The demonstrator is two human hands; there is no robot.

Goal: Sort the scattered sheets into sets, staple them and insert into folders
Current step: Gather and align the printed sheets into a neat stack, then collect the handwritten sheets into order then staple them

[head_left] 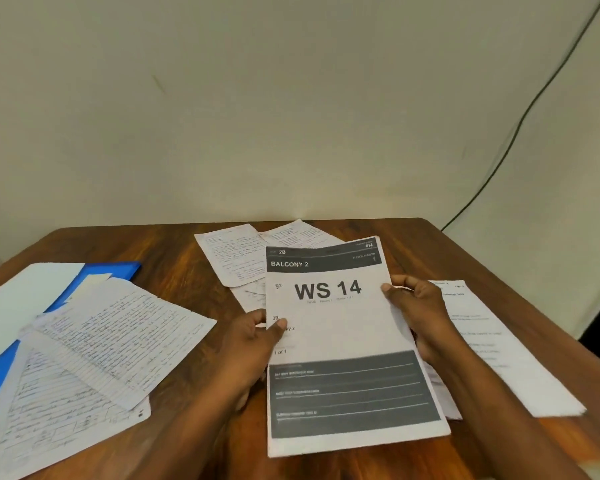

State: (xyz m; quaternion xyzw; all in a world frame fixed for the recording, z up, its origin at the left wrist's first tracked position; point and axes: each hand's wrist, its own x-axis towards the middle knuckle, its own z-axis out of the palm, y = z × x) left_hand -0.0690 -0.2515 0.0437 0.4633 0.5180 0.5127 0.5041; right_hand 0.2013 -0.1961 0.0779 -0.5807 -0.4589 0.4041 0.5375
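A printed sheet reading "WS 14" and "BALCONY 2" (340, 327) tops a small stack that I hold over the table. My left hand (253, 344) grips its left edge, thumb on top. My right hand (420, 313) grips its right edge, thumb on the page. Handwritten sheets (118, 337) lie spread at the left, partly over a blue folder (111, 271). More handwritten pages (236, 251) lie behind the held stack. A printed sheet (499, 355) lies at the right.
The wooden table (174, 247) stands against a pale wall. A white sheet (21, 299) covers part of the blue folder at the far left. A dark cable (520, 123) runs down the wall at the right.
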